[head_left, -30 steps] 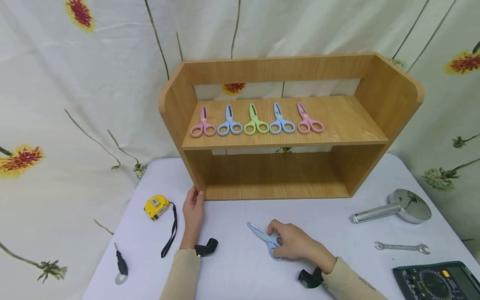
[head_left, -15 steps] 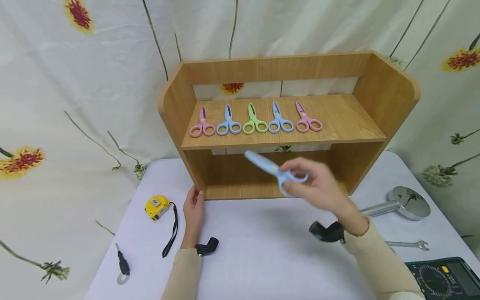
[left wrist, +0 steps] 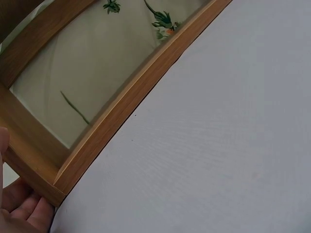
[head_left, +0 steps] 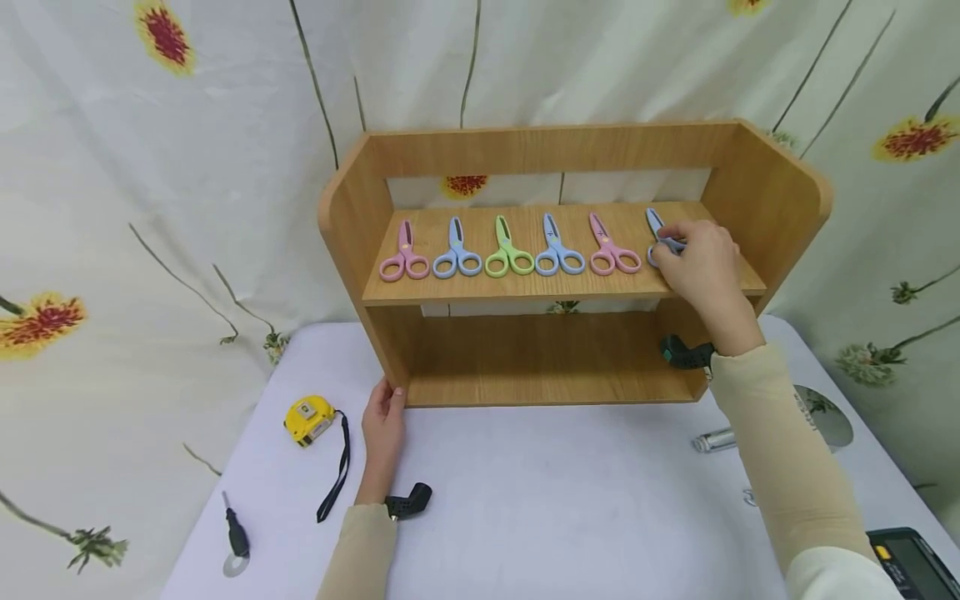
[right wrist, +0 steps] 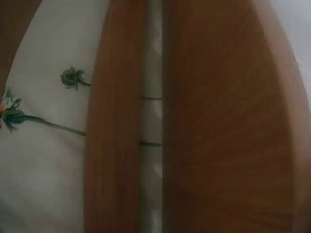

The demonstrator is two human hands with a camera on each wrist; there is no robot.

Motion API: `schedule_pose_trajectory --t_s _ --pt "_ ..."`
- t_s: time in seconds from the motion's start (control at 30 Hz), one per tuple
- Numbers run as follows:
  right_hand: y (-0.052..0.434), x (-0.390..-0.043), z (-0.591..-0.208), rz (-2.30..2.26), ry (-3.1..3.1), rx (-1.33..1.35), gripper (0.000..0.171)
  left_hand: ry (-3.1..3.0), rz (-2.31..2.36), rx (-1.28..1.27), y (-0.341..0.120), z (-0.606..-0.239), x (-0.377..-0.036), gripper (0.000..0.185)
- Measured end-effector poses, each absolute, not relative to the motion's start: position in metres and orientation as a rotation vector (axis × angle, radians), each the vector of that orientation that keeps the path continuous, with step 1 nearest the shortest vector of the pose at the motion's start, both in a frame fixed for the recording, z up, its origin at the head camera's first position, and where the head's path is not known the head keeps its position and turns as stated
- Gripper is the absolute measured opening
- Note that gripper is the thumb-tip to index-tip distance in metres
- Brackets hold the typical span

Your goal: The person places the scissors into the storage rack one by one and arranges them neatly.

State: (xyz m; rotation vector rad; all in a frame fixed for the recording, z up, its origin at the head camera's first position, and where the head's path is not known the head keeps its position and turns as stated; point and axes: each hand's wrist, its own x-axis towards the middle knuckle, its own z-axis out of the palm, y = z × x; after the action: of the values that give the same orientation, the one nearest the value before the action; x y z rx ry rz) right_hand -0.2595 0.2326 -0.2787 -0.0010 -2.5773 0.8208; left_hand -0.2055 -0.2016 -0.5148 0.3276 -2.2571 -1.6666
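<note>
My right hand (head_left: 708, 262) pinches the handles of blue scissors (head_left: 655, 222) at the right end of the upper board of a wooden shelf (head_left: 555, 148). Their blades point up and slightly left; the fingers hide part of the handles. To their left, in a row, lie pink scissors (head_left: 406, 249), blue scissors (head_left: 456, 245), green scissors (head_left: 506, 243), another blue pair (head_left: 553, 241) and another pink pair (head_left: 607, 242). My left hand (head_left: 383, 437) grips the shelf's lower left corner, its fingers (left wrist: 39, 213) behind the side panel. The right wrist view shows only shelf boards (right wrist: 228, 116) and cloth.
Left on the white table (head_left: 555, 500) lie a yellow tape measure (head_left: 309, 419) with a black strap and a small screwdriver (head_left: 237, 533). On the right, my sleeve partly covers a shower head (head_left: 828, 417), a wrench (head_left: 749, 497) and a multimeter (head_left: 918, 562).
My right hand has lifted the blue scissors from the table and carried them up and right to the upper board, turning the blades more upright. My left hand stays at the shelf corner.
</note>
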Motion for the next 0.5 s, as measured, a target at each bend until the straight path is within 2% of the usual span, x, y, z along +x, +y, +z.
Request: schedule_pose_trajectory --t_s 0.5 --pt "0.2274 -0.2546 -0.2756 0.814 -2.529 -0.013 0.037 -2.259 -1.698 0.299 -0.202 -0.5134 -0.2092 0.049"
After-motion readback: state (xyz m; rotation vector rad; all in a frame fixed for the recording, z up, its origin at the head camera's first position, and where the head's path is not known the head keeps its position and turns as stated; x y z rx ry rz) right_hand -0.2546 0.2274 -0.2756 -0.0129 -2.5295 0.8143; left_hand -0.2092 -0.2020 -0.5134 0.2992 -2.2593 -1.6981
